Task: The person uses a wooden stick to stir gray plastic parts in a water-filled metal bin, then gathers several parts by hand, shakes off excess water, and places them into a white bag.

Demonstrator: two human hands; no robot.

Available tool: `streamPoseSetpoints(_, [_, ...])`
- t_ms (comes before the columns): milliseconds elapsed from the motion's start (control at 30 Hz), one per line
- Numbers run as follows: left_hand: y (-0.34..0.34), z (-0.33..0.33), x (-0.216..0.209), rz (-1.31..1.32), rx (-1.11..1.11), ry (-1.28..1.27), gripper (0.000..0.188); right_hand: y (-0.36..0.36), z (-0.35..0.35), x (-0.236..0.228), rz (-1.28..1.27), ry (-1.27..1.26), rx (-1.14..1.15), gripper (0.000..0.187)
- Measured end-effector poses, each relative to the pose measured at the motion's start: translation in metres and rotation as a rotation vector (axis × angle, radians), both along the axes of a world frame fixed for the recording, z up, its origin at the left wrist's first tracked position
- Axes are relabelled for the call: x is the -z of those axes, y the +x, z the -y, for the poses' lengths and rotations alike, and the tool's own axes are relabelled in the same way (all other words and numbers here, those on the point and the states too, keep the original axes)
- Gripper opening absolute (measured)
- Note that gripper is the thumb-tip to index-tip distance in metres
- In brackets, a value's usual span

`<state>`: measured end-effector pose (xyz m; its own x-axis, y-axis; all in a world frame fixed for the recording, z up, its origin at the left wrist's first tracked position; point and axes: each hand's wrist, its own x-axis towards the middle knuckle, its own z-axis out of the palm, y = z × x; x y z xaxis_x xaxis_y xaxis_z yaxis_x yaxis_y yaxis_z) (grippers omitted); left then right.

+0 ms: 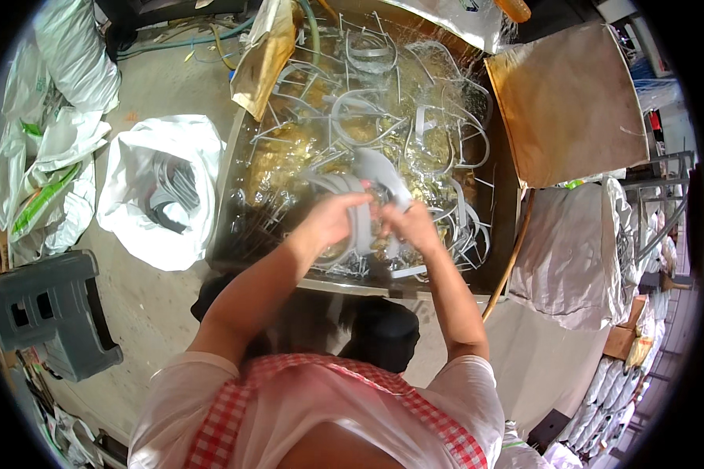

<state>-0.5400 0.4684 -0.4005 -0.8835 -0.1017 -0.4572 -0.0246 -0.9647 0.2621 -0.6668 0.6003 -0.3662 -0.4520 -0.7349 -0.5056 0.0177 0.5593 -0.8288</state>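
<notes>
My left hand point(338, 217) is closed around several pale grey curved plastic strips point(360, 223), held together above the near part of a metal tub point(235, 168). Close beside it, my right hand point(411, 225) has its fingers bent round a broader pale curved strip point(382, 168), smeared by motion. The fingertips of both hands nearly meet, and the strips partly hide them. Below and beyond, the tub holds water with many pale plastic hoops point(360, 117) with thin prongs, tangled and partly under the surface. Splashing water blurs the far ones.
An open white sack point(121, 199) with curved grey strips inside stands left of the tub. A grey plastic stool point(51, 316) lies nearer. Brown-stained boards point(575, 105) flank the tub's far corners. A wooden pole point(510, 258) leans along its right side. Full white bags point(66, 59) are piled far left.
</notes>
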Motion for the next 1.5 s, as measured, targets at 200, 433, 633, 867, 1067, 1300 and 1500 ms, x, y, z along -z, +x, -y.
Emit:
streamPoseSetpoints(200, [0.014,0.020,-0.032,-0.127,0.048,-0.236,0.036,-0.106,-0.073,0.068,-0.910,0.056,0.583,0.017])
streamPoseSetpoints(433, [0.015,-0.001,-0.042,0.233,0.619,-1.728,0.034,-0.119,-0.069,0.020,-1.430,-0.124,-0.041,0.010])
streamPoseSetpoints(633, [0.012,-0.005,-0.025,-0.084,0.296,-1.307,0.035,-0.073,-0.007,0.019,-0.699,-0.122,-0.377,0.041])
streamPoseSetpoints(867, [0.038,0.010,-0.025,0.037,0.166,-0.628,0.027,-0.057,0.041,0.061,-0.098,-0.213,-0.179,0.044])
streamPoseSetpoints(1067, [0.042,0.020,-0.040,0.084,-0.094,-0.222,0.041,-0.117,-0.006,0.168,-1.003,0.533,0.148,0.081])
streamPoseSetpoints(1300, [0.036,0.026,-0.047,-0.040,-0.067,-0.397,0.043,-0.120,-0.010,0.195,-0.696,0.919,-0.094,0.050])
streamPoseSetpoints(1500, [0.036,0.036,-0.032,0.155,-0.058,-1.097,0.040,-0.101,-0.038,0.126,-0.990,0.103,-0.109,0.014])
